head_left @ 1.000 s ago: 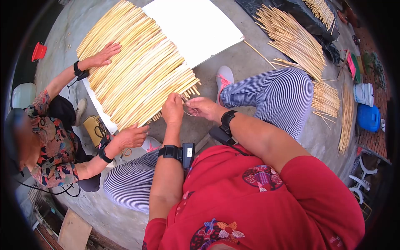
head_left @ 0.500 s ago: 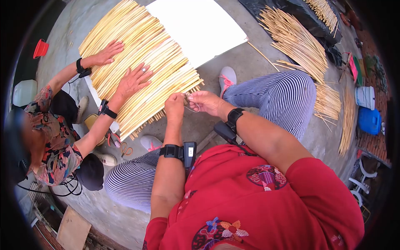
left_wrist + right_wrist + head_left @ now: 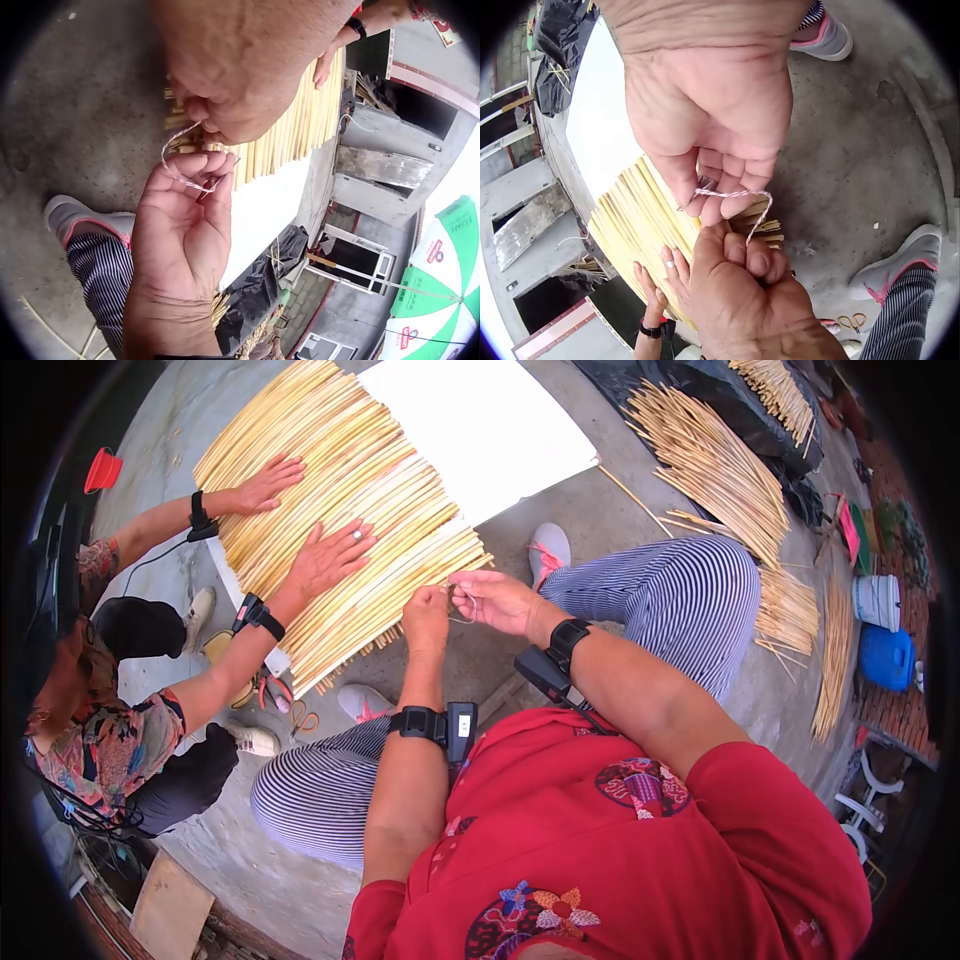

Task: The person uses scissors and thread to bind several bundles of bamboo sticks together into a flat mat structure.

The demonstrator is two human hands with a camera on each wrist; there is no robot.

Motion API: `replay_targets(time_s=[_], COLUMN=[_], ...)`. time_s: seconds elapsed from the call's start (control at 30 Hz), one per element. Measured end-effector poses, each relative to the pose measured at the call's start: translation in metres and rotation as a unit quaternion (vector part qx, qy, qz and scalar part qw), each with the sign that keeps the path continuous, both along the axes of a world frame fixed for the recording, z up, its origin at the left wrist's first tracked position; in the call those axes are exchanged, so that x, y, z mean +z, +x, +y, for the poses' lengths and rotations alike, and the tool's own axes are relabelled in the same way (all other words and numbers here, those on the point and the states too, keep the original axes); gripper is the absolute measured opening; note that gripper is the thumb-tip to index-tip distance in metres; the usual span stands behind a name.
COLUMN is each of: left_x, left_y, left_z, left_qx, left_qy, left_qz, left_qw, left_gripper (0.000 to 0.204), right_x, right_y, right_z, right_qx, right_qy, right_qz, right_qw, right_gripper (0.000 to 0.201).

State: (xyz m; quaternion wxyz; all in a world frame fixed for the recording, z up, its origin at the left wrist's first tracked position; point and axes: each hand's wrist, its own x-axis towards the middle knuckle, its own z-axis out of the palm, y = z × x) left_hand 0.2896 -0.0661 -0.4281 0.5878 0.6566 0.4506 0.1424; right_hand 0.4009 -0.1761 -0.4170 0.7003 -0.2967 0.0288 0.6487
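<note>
My left hand (image 3: pixel 427 622) and right hand (image 3: pixel 503 603) meet at the near corner of a mat (image 3: pixel 330 490) of pale stalks laid side by side. Curled left fingers hold one stretch of a pink-and-white twisted string (image 3: pixel 769 202). The string loops across to my right hand, where thumb and fingertips pinch it together with a small dark metallic piece (image 3: pixel 706 183), partly hidden by the fingers. Another person's two hands, the farther hand (image 3: pixel 268 485) and the nearer hand (image 3: pixel 325 560), rest flat on the stalks.
A white board (image 3: pixel 490 440) lies under and beyond the mat. Loose stalk piles (image 3: pixel 710 470) lie at the right, near a blue jug (image 3: pixel 885 657). Scissors (image 3: pixel 304 718) and red-handled pliers (image 3: pixel 275 692) lie on the floor by the mat's near edge.
The other person's nearer hand has moved from beside the mat's edge onto the stalks. My hands stay close together with the string, shifting only slightly.
</note>
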Motion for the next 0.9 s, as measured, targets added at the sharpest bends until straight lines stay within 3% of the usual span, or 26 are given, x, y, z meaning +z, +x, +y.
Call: replay_targets(time_s=[0.17, 0.27, 0.37, 0.47, 0.57, 0.67, 0.77, 0.9], left_x=[0.005, 0.011, 0.01, 0.015, 0.021, 0.009, -0.002, 0.002], left_y=[0.002, 0.004, 0.003, 0.003, 0.003, 0.001, 0.001, 0.001], left_z=[-0.001, 0.002, 0.003, 0.002, 0.0, 0.002, 0.004, 0.002], left_qx=[0.007, 0.002, -0.006, -0.011, -0.019, -0.018, -0.016, -0.014], left_qy=[-0.018, 0.004, 0.034, 0.059, 0.106, 0.126, 0.119, 0.116], left_qz=[-0.018, 0.015, 0.035, 0.042, 0.058, 0.05, 0.029, 0.037], left_qw=[1.0, 1.0, 0.999, 0.997, 0.993, 0.991, 0.992, 0.992], left_gripper=[0.017, 0.016, 0.016, 0.017, 0.017, 0.017, 0.017, 0.017], right_x=[-0.004, -0.003, 0.019, 0.008, 0.005, 0.025, 0.03, 0.026], right_y=[0.004, 0.008, 0.008, 0.007, 0.001, -0.001, 0.0, 0.011], right_z=[-0.001, -0.001, -0.005, -0.003, 0.0, 0.002, 0.002, 0.006], right_qx=[0.059, 0.042, 0.026, -0.002, -0.06, -0.12, -0.174, -0.259], right_qy=[0.015, -0.01, -0.109, -0.114, -0.11, -0.229, -0.252, -0.284], right_qz=[0.083, 0.043, -0.041, -0.077, -0.131, -0.187, -0.239, -0.194], right_qw=[0.995, 0.998, 0.993, 0.991, 0.984, 0.948, 0.921, 0.903], right_gripper=[0.021, 0.02, 0.02, 0.018, 0.013, 0.012, 0.013, 0.013])
